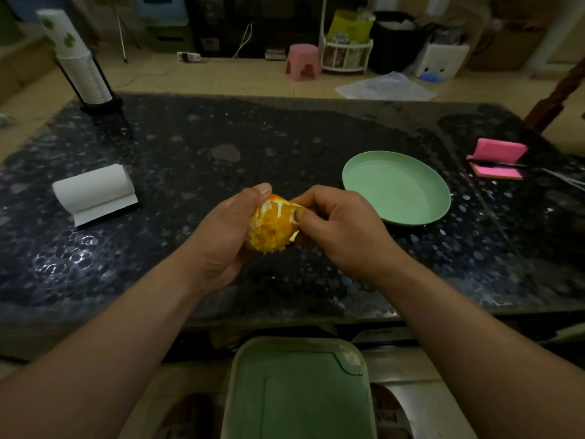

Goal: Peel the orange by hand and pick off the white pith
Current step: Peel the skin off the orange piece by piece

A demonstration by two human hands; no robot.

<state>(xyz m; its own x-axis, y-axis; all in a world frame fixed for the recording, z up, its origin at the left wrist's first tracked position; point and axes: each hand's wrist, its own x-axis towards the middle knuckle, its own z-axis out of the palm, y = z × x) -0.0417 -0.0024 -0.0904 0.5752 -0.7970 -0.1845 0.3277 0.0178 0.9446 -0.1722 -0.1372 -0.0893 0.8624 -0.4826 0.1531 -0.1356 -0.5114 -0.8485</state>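
Both hands meet at the middle of the frame, above the dark speckled table. The left hand is curled round the orange, cupping it from the left with the thumb over its top. The orange is mostly bare: pulp and patches of white pith face the camera, and some skin still shows along its upper edge. The right hand comes in from the right, its thumb and fingers pinched on a strip of peel at the fruit's upper right side; the strip is still joined to the orange. A small flap of peel hangs at the lower right of the fruit, just beside the right hand.

Right of the hands, a green plate sits on the table. At the left of the frame lies a roll of white paper with its end unrolled. A stack of paper cups in a black holder stands in the upper left. A pink notepad lies at the far right. At the bottom centre, below the table edge, is a green bin.
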